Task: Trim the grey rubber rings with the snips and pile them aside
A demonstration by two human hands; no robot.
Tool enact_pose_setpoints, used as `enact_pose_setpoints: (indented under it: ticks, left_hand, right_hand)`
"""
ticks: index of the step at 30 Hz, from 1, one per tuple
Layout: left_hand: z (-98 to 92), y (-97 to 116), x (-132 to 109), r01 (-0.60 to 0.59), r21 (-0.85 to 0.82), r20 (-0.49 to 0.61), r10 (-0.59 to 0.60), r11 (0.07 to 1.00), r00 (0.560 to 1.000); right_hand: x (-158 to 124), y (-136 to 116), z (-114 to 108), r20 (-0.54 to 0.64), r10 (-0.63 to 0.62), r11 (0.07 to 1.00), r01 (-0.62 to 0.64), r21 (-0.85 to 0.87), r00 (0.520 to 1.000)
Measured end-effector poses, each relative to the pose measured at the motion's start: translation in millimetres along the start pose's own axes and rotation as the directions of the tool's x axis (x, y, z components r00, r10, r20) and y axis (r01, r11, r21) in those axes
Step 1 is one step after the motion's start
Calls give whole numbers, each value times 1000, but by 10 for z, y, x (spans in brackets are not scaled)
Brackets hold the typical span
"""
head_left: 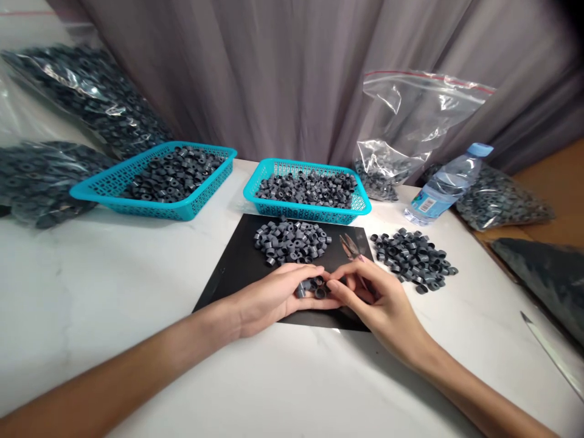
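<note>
My left hand (pixel 274 295) is cupped around several small grey plastic caps (pixel 320 293), which lie in its palm and against its fingers. My right hand (pixel 371 292) meets it fingertip to fingertip, thumb and forefinger pinched at the edge of those caps. Whether a cap sits in that pinch is hidden. Small pliers (pixel 350 244) are tucked in my right hand, metal jaws pointing up and away, with pinkish handles partly covered by the fingers. Just beyond my hands, a heap of grey caps (pixel 292 241) rests on a black mat (pixel 228 267).
Two blue baskets (pixel 360 205) (pixel 182 210) of grey parts stand behind. A loose pile (pixel 413 260) lies right of the mat. Clear zip bags (pixel 401 115) (pixel 86 91), a water bottle (pixel 449 185) and a pointed metal blade (pixel 550 350) are around the white table (pixel 114 292).
</note>
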State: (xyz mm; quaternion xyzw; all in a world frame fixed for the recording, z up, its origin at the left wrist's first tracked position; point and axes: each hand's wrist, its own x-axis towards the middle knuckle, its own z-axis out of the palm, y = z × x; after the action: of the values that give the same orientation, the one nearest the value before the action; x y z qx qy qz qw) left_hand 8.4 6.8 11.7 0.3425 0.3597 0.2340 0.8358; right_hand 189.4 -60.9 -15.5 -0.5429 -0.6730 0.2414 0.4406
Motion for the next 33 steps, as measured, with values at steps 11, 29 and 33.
enact_pose_setpoints:
  ticks: [11, 29, 33]
  left_hand:
    - [-42, 42, -29, -27, 142, 75, 17, 989, 997]
    - [36, 140, -41, 87, 55, -69, -83, 995, 994]
    - [12, 167, -24, 74, 30, -53, -72, 997, 996]
  right_hand:
    - [86, 220, -74, -64, -14, 965, -3, -262, 998]
    - [68, 418, 47, -86, -64, 909, 22, -416, 994]
    - [76, 466, 54, -106, -75, 919, 27, -394, 991]
